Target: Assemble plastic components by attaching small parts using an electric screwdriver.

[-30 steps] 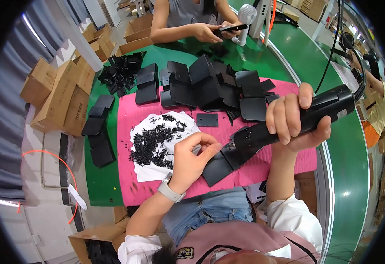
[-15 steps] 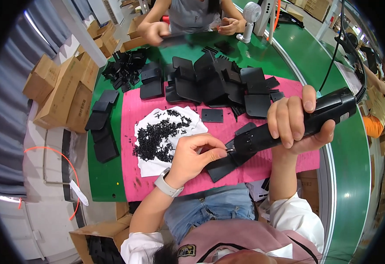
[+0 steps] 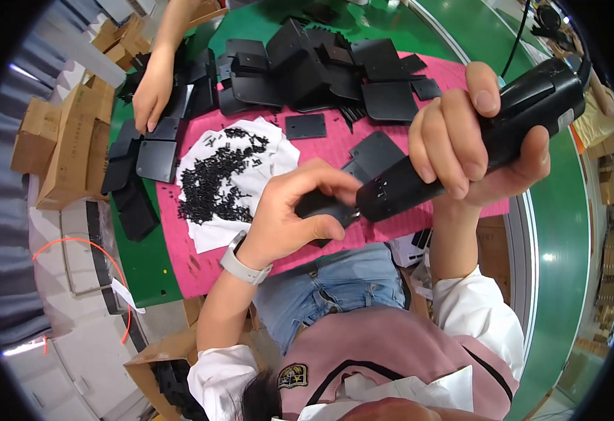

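My right hand (image 3: 461, 140) is wrapped round a black electric screwdriver (image 3: 405, 186), held slanting with its tip down to the left. My left hand (image 3: 286, 210) grips a black plastic part (image 3: 324, 208) between thumb and fingers. The screwdriver's metal bit touches or nearly touches that part; a screw there is too small to make out. Beyond the screwdriver's nose lies a black plate (image 3: 374, 158). Left of my left hand, many small black screws (image 3: 216, 182) are heaped on a white cloth (image 3: 279, 151).
A pink mat (image 3: 170, 245) covers part of the green table (image 3: 138, 270). Black plates (image 3: 307, 74) stand piled along its far side, and a small flat plate (image 3: 305, 126) lies before them. A co-worker's hand (image 3: 154, 95) touches plates at the left. Cardboard boxes (image 3: 68, 151) stand beyond.
My left hand has gone from pinching at the bit to gripping the black part beneath it. The co-worker's arm has reached over to the left plates. The view has shifted.
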`<move>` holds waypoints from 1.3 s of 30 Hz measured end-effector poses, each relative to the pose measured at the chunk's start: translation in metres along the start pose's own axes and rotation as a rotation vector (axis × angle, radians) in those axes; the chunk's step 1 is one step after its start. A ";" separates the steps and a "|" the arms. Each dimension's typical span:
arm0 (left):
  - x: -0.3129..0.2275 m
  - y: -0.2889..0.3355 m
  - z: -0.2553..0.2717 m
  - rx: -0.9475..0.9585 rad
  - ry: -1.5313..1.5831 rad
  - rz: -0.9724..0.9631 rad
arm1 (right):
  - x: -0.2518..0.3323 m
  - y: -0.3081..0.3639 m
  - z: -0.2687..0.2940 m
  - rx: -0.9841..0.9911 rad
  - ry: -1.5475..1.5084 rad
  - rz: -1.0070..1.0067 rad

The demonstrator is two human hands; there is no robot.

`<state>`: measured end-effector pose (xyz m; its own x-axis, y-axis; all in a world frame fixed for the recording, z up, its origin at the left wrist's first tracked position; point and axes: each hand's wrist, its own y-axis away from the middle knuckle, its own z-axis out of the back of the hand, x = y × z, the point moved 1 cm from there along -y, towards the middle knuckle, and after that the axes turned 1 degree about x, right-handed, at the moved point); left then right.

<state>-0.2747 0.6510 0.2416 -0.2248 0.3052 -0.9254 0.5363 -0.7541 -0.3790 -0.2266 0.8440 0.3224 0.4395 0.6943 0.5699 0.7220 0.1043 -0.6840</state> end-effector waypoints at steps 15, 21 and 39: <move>0.002 -0.001 -0.020 0.030 -0.867 -0.119 | 0.007 0.022 -0.008 0.011 0.297 -0.191; 0.003 -0.001 -0.021 0.009 -0.858 -0.079 | 0.007 0.019 -0.014 -0.030 0.356 -0.191; 0.006 0.000 -0.023 -0.014 -0.879 -0.089 | 0.000 0.016 -0.012 0.058 0.406 -0.174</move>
<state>-0.2575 0.6659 0.2356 -0.8075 -0.1994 -0.5551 0.4956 -0.7398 -0.4552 -0.2089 0.8375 0.3174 0.4962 0.3285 0.8036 0.7780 0.2427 -0.5796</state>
